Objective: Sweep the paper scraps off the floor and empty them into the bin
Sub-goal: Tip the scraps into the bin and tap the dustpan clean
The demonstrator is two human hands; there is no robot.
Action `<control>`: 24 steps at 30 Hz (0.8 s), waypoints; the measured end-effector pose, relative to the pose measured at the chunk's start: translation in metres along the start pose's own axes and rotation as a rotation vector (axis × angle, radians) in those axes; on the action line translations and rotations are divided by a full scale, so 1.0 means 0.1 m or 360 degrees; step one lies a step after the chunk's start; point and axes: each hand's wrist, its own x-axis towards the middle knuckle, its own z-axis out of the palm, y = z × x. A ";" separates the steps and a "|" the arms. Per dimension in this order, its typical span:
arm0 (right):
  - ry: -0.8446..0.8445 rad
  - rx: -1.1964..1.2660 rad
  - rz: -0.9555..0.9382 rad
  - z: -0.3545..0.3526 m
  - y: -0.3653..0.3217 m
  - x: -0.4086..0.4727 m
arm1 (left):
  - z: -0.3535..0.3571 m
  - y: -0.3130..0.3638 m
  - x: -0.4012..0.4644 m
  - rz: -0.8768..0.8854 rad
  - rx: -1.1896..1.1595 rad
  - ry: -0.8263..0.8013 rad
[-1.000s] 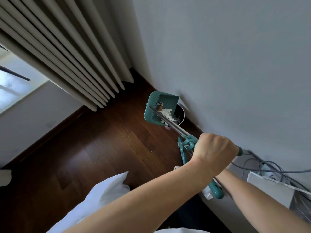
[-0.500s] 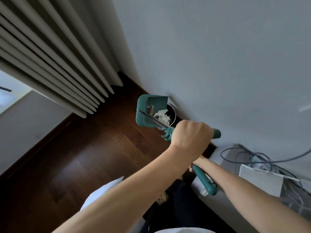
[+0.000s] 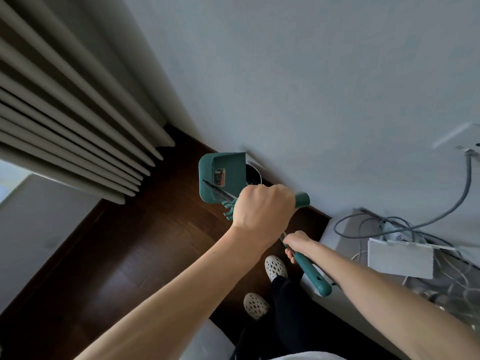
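White scraps that sat in the dustpan [image 3: 228, 175] half a second ago are gone from it now; the pan looks bare inside, apart from a small label. It has also tipped up more, so its open edge points down at the bin [image 3: 253, 174]. I think the paper scraps have dropped into the bin, but its inside is dark and I cannot see them there.

The dustpan hangs in the middle of the frame, just above and to the left of the bin, and covers part of its rim. The bin stands on the dark wood floor [image 3: 130, 255], right against the grey wall [image 3: 311, 87].

The left hand [image 3: 262, 209] is a tight fist around the dustpan handle [image 3: 302, 200]. This handle runs from the fist up and left to the pan, so the pan and bin lie beyond that hand, further up the frame. It is the hand nearer to the bin.

The right hand [image 3: 296, 244] is lower in the frame. It is curled around the broom handle [image 3: 311, 271], which slants down to the right. Most of the broom is hidden behind the left arm.

My guess is the pan only needs a little shake over the bin, then it can come back
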 end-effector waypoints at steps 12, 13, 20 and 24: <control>-0.0074 0.0336 0.0073 0.02 -0.17 -0.09 | 0.05 -0.40 -0.09 0.0081 0.0037 -0.0018; -0.0081 0.0356 0.0093 0.03 -0.20 -0.09 | 0.04 -0.46 -0.08 0.0092 0.0056 -0.0001; -0.0033 0.0447 0.0134 0.16 -0.43 -0.14 | 0.07 -0.78 0.02 0.0128 0.0039 0.0118; -0.0010 0.0489 0.0192 0.28 -0.50 -0.16 | 0.08 -0.98 0.06 0.0187 0.0027 0.0117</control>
